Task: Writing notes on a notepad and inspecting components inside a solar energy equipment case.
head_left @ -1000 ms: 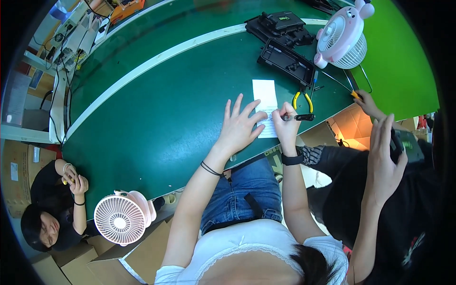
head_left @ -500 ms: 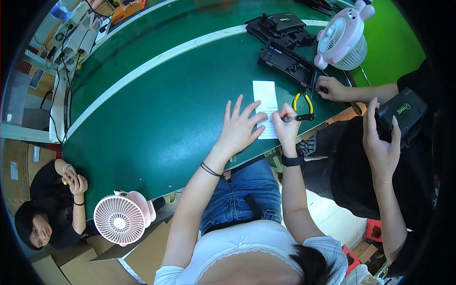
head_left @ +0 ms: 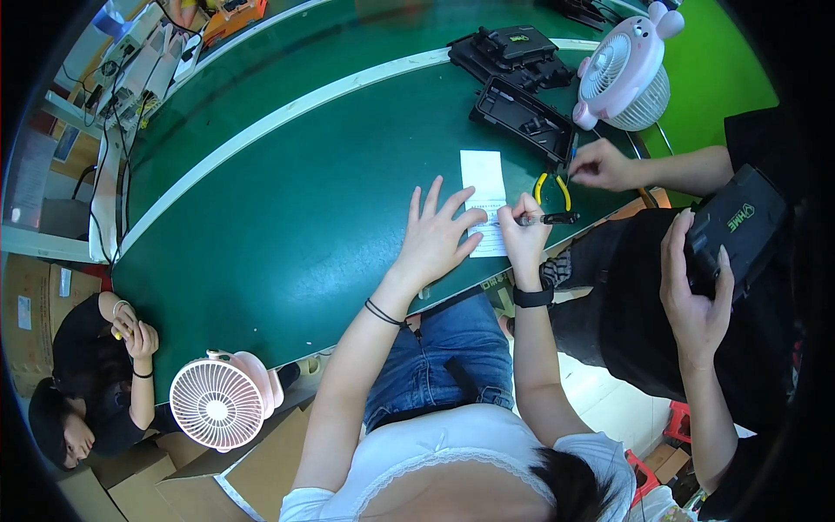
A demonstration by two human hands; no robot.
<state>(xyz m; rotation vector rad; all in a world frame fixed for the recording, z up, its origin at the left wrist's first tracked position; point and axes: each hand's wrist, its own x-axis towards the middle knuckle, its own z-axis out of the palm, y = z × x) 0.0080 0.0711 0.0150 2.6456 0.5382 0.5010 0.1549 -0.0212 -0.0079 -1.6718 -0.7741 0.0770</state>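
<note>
My left hand [head_left: 435, 239] lies with fingers spread on the green table [head_left: 304, 217], its thumb and fingertips at the left edge of a white paper slip [head_left: 478, 170] with small print. My right hand [head_left: 522, 235] grips a black pen [head_left: 557, 218] over the lower part of the slip. Yellow-handled pliers [head_left: 541, 190] lie just right of the slip. Beyond them sit an open black case [head_left: 517, 113] and a pile of black cases [head_left: 513, 52].
A co-worker's hand [head_left: 600, 165] reaches beside the pliers; their other hand [head_left: 696, 313] holds a black device [head_left: 735, 226]. A pink animal-shaped fan [head_left: 631, 48] stands behind. At left are a seated person [head_left: 96, 357], a round pink fan [head_left: 217, 400] and cables [head_left: 109, 174].
The co-worker's reaching hand has moved left toward the pliers, and their device has swung further into view. The seated person's head has turned. My hands have barely moved.
</note>
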